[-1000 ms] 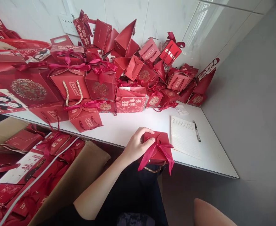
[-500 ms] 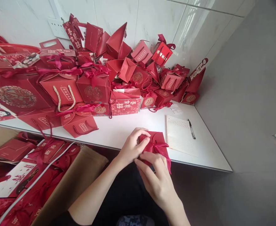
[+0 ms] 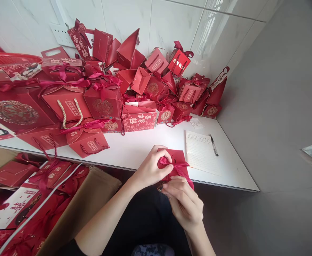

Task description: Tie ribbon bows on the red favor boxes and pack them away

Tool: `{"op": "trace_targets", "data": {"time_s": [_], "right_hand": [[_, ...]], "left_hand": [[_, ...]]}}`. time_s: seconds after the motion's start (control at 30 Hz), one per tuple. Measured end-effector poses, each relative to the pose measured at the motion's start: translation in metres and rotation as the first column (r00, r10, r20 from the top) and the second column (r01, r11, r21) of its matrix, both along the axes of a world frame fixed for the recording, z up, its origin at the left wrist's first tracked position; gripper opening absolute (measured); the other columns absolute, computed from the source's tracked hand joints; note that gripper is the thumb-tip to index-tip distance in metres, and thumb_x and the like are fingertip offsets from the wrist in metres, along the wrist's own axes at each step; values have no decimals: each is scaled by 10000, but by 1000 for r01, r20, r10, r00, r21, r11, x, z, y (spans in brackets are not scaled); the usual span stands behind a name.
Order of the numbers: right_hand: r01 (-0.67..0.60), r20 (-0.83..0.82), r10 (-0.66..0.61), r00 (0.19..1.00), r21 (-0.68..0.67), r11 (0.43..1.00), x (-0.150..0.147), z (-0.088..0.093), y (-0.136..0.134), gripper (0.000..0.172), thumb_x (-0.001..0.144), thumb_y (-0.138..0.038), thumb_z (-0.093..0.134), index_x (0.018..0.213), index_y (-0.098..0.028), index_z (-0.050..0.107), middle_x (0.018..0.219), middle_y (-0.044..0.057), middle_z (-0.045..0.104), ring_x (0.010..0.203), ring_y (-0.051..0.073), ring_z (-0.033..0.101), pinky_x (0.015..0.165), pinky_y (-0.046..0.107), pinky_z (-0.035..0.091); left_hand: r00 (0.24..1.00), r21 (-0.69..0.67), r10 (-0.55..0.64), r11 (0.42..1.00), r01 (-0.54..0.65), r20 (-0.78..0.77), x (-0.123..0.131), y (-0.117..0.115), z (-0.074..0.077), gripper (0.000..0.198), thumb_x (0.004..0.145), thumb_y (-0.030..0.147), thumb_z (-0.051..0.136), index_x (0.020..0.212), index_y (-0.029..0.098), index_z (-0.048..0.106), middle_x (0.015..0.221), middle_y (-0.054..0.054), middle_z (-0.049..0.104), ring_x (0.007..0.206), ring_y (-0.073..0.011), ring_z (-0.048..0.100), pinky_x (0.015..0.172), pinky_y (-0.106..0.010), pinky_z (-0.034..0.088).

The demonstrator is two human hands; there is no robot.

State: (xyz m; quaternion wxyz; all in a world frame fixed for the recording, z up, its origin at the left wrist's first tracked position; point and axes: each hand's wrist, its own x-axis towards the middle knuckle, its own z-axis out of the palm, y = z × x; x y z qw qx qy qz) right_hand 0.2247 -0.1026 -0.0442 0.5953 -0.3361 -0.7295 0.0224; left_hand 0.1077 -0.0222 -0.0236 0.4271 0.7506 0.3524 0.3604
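A small red gift box (image 3: 177, 155) is at the front edge of the white table, with a dark pink ribbon (image 3: 181, 165) tied in a bow on it. My left hand (image 3: 157, 164) pinches the bow's left loop between thumb and fingers. Just below and to the right, my right hand (image 3: 184, 199) has its fingertips pressed together near the lower side of the box. Whatever lies between those fingertips is too small to make out.
Many red gift boxes (image 3: 102, 103) are piled along the tiled wall. An open notebook (image 3: 201, 151) and a pen (image 3: 214, 145) lie right of my hands. A cardboard carton (image 3: 92, 195) of red boxes stands at the lower left, crossed by a white cable (image 3: 38, 206).
My left thumb and fingers have closed on the bow's loop. My right hand has moved slightly down and right, its fingers drawn together. The other person's hand at the far left has left the view.
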Motion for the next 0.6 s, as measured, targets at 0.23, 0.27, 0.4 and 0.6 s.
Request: {"op": "trace_targets", "data": {"time_s": [0.23,0.27,0.4,0.6], "right_hand": [[-45,-45,45,998,5,999,-10,1,-4,315,749,43,590,989,-152,650,710,36,678,687,169,647,570,326,544],[-54,-44,54,998,8,999,-12,0,-5,313,746,47,589,987,-143,652,704,39,680,690,169,647,570,321,541],[-83,-60,83,995,4,997,-16,-3,-5,310,739,65,584,974,-124,659,705,51,689,702,167,644,583,316,536],[-161,-43,159,986,-42,986,-15,-2,-4,334,734,71,583,990,-128,661,739,59,703,677,158,631,574,311,517]], "left_hand": [[999,-39,34,999,-36,-30,4,1,0,71,728,133,567,729,201,584,992,-38,510,1133,-206,484,974,-326,398],[999,-49,37,998,-39,-37,4,1,1,69,727,137,569,732,202,591,994,-38,507,1130,-206,487,973,-326,399],[997,-77,50,996,-54,-51,6,0,4,67,718,140,574,712,201,600,1002,-37,503,1127,-202,494,968,-315,402],[994,-132,88,987,-96,-69,7,-3,6,76,688,132,576,694,198,612,1054,-38,500,1124,-212,504,947,-321,420]]}}
